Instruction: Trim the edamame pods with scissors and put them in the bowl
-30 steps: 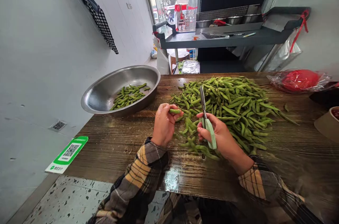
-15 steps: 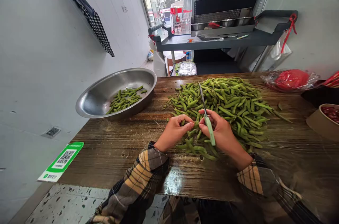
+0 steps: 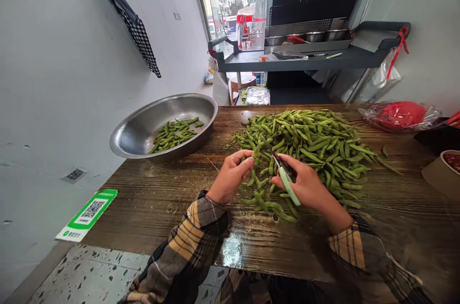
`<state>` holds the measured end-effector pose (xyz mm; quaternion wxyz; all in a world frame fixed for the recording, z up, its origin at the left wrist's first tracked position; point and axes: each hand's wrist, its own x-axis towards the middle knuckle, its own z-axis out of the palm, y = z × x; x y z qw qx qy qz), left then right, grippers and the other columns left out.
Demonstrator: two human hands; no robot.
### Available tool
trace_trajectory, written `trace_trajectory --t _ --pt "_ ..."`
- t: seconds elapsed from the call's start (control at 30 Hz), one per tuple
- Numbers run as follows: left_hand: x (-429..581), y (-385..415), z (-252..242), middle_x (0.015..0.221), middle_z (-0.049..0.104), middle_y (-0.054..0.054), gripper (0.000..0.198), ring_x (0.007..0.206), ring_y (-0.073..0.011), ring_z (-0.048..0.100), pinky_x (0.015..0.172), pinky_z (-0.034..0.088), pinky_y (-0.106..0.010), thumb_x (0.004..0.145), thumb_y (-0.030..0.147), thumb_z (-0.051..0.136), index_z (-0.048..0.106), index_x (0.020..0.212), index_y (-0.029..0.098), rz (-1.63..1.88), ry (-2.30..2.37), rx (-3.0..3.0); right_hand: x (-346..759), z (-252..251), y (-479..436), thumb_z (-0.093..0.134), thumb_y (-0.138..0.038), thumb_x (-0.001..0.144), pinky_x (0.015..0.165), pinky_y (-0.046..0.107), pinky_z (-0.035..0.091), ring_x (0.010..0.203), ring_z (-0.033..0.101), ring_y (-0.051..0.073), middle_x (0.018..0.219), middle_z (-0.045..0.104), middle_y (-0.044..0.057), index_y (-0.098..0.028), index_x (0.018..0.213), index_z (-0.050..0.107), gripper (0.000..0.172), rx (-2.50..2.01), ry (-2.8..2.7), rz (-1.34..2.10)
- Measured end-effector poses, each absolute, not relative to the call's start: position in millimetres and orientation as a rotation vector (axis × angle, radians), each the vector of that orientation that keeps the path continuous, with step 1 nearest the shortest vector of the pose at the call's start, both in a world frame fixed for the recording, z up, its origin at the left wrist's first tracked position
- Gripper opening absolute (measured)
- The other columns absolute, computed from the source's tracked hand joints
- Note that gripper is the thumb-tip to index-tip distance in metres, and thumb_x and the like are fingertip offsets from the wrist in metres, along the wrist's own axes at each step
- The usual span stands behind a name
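Observation:
My left hand (image 3: pixel 230 177) pinches a green edamame pod (image 3: pixel 256 151) between thumb and fingers, its tip pointing up. Just to the right, my right hand (image 3: pixel 311 186) is closed around scissors (image 3: pixel 288 183) with a pale green handle. Their dark blades point up and left, near the pod; whether they touch it I cannot tell. Behind and beside both hands spreads a large heap of edamame pods (image 3: pixel 319 146) on the dark wooden table (image 3: pixel 151 208). A few loose pods lie below the blades, closer to me.
A steel basin (image 3: pixel 131 134) holding some pods stands at the table's left edge. A green QR-code card (image 3: pixel 88 215) is at the near left corner. On the right are a red item in clear plastic (image 3: pixel 402 114) and a paper bowl (image 3: pixel 436 177). A grey cart (image 3: pixel 244 62) stands behind.
My hands have moved apart slightly. The pod in my left hand now stands up clearly, and the scissors have tilted further left. The whole view has shifted a little.

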<state>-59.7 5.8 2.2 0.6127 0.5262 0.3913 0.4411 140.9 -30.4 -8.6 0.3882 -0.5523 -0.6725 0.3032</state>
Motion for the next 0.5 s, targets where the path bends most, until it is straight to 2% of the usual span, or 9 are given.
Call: trace_trajectory --t 0.17,0.33,0.5 --pt "-61.7 5.9 4.6 0.061 0.043 0.006 0.031 0.048 -0.0038 0.029 0.044 0.018 -0.019 0.076 0.042 0.071 0.061 0.087 0.014 1.116 0.903 1.174 136.8 -9.4 -34.7 0.074 -0.037 0.071 0.082 0.037 0.05 0.094 0.064 0.026 0.112 0.068 0.011 -0.015 0.126 0.061 0.061 -1.35 -1.872 0.791" --pt "-64.5 5.4 4.4 0.058 0.041 0.006 0.027 0.049 -0.0048 0.028 0.046 0.022 -0.019 0.079 0.041 0.067 0.06 0.078 0.015 1.064 0.961 1.353 136.9 -11.3 -35.2 0.073 -0.035 0.072 0.084 0.038 0.05 0.096 0.063 0.027 0.11 0.068 0.01 -0.015 0.128 0.06 0.061 -1.33 -1.932 0.791" --pt "-66.0 5.0 6.8 0.061 0.05 0.003 0.024 0.054 -0.0078 0.037 0.051 0.03 -0.02 0.08 0.039 0.065 0.065 0.079 0.015 1.031 1.011 1.497 137.8 -14.9 -34.8 0.076 -0.035 0.069 0.083 0.038 0.05 0.096 0.064 0.026 0.106 0.069 0.008 -0.02 0.128 0.06 0.062 -1.277 -1.946 0.774"
